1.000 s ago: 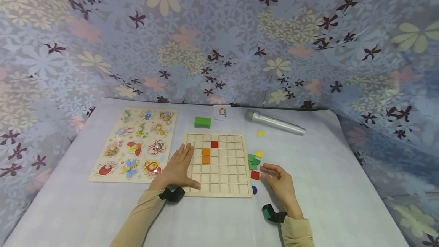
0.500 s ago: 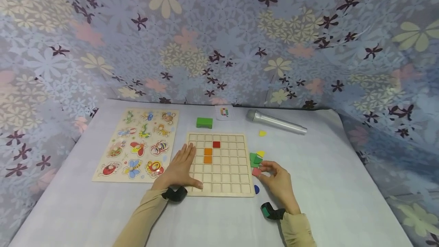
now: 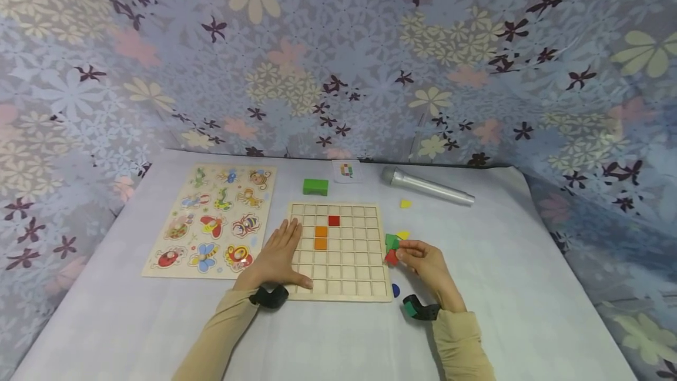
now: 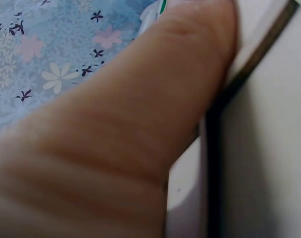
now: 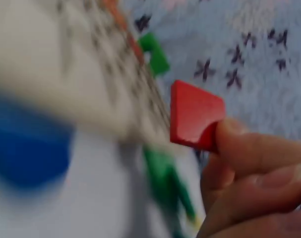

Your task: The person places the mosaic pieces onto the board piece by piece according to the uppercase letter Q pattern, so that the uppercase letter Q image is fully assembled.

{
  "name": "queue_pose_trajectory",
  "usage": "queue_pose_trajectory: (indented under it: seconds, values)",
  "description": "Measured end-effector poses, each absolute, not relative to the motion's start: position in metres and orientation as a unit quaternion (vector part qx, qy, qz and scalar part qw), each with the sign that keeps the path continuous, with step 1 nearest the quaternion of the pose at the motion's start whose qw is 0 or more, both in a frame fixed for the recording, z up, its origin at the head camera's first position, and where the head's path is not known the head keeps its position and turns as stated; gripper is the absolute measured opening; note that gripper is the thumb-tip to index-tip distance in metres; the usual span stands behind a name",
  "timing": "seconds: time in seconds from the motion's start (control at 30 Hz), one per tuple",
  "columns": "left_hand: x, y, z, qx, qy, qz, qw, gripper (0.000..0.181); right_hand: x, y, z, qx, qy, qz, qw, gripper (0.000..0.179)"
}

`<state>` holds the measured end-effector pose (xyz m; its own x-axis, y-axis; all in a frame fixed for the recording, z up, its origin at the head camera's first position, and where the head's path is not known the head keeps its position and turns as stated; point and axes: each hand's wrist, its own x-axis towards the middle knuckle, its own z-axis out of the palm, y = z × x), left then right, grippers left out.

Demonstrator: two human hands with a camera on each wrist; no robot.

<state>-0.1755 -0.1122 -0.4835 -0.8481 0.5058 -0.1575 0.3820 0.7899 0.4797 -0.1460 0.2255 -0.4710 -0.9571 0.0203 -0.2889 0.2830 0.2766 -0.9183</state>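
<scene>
A wooden grid board (image 3: 349, 275) lies on the table, with a red tile (image 3: 334, 220) and two orange tiles (image 3: 321, 237) set in its cells. Fingers spread, my left hand (image 3: 276, 257) rests on the board's left edge. My right hand (image 3: 429, 264) pinches a red square tile (image 5: 197, 116) between thumb and fingers, just beyond the board's right edge. Close by it are green tiles (image 3: 391, 241), a yellow tile (image 3: 404, 234) and a blue rounded piece (image 3: 396, 290). The right wrist view shows the red tile raised, its near corner covered by a fingertip.
An insect picture puzzle (image 3: 211, 222) lies at the left. Behind the board are a green block (image 3: 315, 187), a small pattern card (image 3: 347, 171) and a silver microphone-shaped object (image 3: 428, 186). Another yellow piece (image 3: 405, 203) sits near the board's top right corner.
My right hand has moved in to the red tile beside the board, taken it between thumb and fingers and lifted it. The left hand has stayed on the board.
</scene>
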Motion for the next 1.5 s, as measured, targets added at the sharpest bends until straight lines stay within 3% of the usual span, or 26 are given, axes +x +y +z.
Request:
queue_pose_trajectory:
  seconds: [0.23, 0.43, 0.63, 0.93, 1.2, 1.4, 1.5]
  values:
    - [-0.174, -0.111, -0.482, 0.238, 0.935, 0.224, 0.137, 0.130, -0.161, 0.174, -0.462, 0.058, 0.771, -0.619, 0.138, 0.037]
    - [-0.175, -0.108, -0.483, 0.242, 0.935, 0.221, 0.137, 0.131, -0.171, 0.134, -0.473, 0.026, 0.813, -0.572, 0.104, 0.023]
    - [-0.174, -0.107, -0.484, 0.239, 0.935, 0.221, 0.141, 0.131, -0.169, 0.117, -0.480, 0.018, 0.849, -0.522, 0.074, 0.011]
    - [-0.174, -0.112, -0.483, 0.235, 0.936, 0.219, 0.140, 0.131, -0.166, 0.111, -0.482, 0.007, 0.842, -0.536, 0.068, 0.011]
    - [-0.174, -0.112, -0.483, 0.242, 0.936, 0.213, 0.138, 0.130, -0.168, 0.150, -0.477, 0.008, 0.792, -0.605, 0.085, 0.024]
    - [-0.175, -0.113, -0.483, 0.244, 0.935, 0.221, 0.134, 0.130, -0.169, 0.211, -0.471, 0.059, 0.818, -0.569, 0.053, 0.038]
    - [-0.175, -0.113, -0.485, 0.244, 0.936, 0.216, 0.133, 0.130, -0.169, 0.228, -0.475, 0.065, 0.837, -0.540, 0.067, 0.045]
